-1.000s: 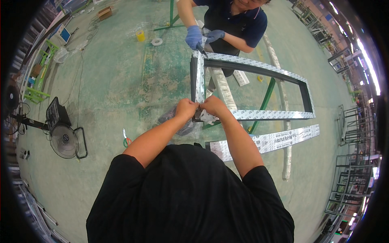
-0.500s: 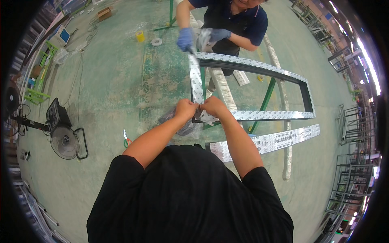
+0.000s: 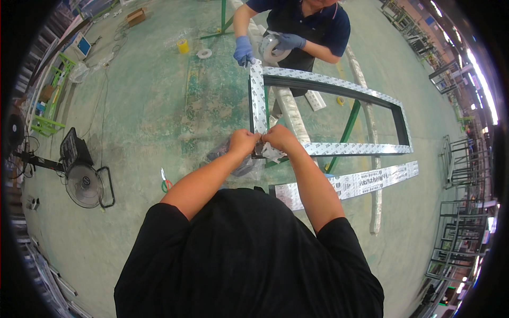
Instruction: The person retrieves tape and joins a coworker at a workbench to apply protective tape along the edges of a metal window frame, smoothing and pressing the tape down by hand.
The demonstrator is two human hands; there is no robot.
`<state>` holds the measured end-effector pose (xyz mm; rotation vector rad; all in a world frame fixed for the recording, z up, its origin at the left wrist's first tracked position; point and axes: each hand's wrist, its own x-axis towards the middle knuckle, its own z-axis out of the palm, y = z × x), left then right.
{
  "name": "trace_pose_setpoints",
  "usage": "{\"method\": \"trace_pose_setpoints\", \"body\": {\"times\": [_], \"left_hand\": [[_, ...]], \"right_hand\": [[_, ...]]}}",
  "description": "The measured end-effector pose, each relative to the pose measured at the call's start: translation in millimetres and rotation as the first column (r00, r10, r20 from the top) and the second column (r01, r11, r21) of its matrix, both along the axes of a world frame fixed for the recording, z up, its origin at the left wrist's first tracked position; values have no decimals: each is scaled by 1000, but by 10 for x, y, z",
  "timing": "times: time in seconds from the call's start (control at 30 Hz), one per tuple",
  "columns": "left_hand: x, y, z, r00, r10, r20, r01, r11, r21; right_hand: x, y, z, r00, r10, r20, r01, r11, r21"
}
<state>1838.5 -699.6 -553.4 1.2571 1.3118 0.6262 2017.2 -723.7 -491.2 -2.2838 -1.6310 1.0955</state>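
Ahead of me lies a long dark rectangular frame (image 3: pixel 402 126), its upper faces covered with white printed film. Along its left end runs a strip of protective film (image 3: pixel 257 93). My left hand (image 3: pixel 244 142) and my right hand (image 3: pixel 280 140) are closed side by side at the strip's near end, fingertips pinching it at the frame's corner. A crumpled piece of clear film (image 3: pixel 272 152) hangs under my right hand. Across the frame, a co-worker's blue-gloved hand (image 3: pixel 243 51) grips the strip's far end, and their other gloved hand holds a film roll (image 3: pixel 273 49).
Wrapped rails (image 3: pixel 290 114) and a green stand (image 3: pixel 347 132) support the frame. A film-covered panel (image 3: pixel 350 185) lies close on my right. Scissors (image 3: pixel 165 180), a fan (image 3: pixel 86 185), a yellow tape roll (image 3: pixel 183 46) and a white roll (image 3: pixel 204 53) are on the floor.
The co-worker's blurred hands have slowed, and the film roll now shows clearly. The strip's far end has shifted slightly right and up. My hands have stayed in place.
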Motion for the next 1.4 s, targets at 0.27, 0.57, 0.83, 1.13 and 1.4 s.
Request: {"method": "trace_pose_setpoints", "body": {"times": [0.27,0.57,0.83,1.13,1.4], "left_hand": [[-34,38,102,990,1,138,24,984,-176],[-50,87,176,987,-16,162,51,975,-215],[-31,121,204,992,-21,123,47,976,-213],[-36,148,223,993,-78,87,96,967,-235],[-31,173,281,989,-92,114,120,953,-277]], "right_hand": [[21,15,-34,1000,25,-2,-24,999,25],[4,40,11,999,30,22,-30,999,29],[2,36,-11,999,29,27,-30,999,32],[13,29,-20,1000,3,10,-3,999,35],[48,48,-48,1000,19,8,-19,999,33]]}}
